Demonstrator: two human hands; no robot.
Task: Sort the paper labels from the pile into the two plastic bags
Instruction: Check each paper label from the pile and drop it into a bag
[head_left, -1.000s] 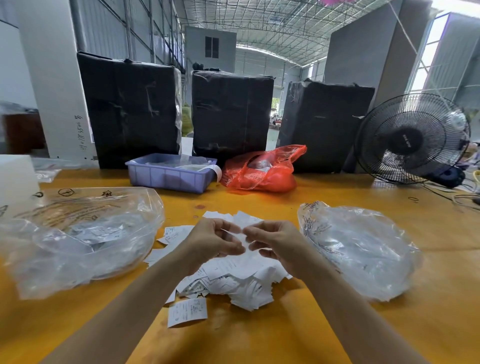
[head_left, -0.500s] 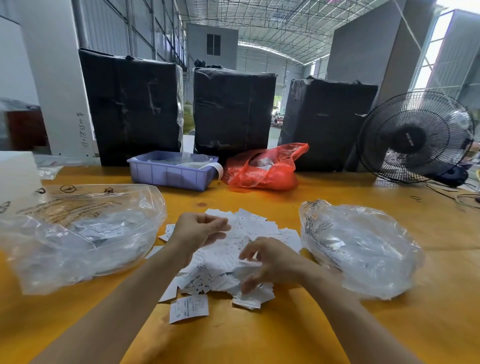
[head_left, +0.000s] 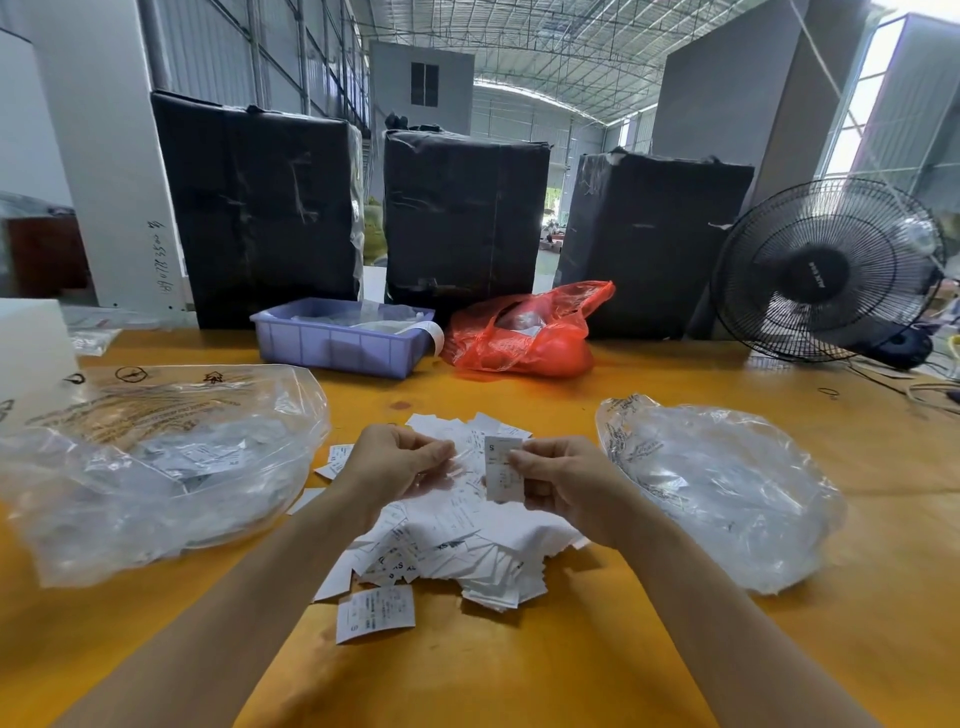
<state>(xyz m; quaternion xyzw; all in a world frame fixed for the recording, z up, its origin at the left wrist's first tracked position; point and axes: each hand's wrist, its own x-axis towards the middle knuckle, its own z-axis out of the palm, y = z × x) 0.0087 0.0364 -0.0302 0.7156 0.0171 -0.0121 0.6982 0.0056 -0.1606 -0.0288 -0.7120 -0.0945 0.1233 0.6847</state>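
Label (head_left: 503, 469) pinched upright in right hand (head_left: 563, 483) (above pile (head_left: 457, 540)), bags flanking

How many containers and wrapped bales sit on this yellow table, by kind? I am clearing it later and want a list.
Clear plastic bags: 2
Red plastic bag: 1
Purple plastic tray: 1
Black wrapped bales: 3
Total: 7

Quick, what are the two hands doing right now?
Left hand: fingers curled; whether it pinches anything cannot be told.
Right hand: pinching a paper label upright above the pile.
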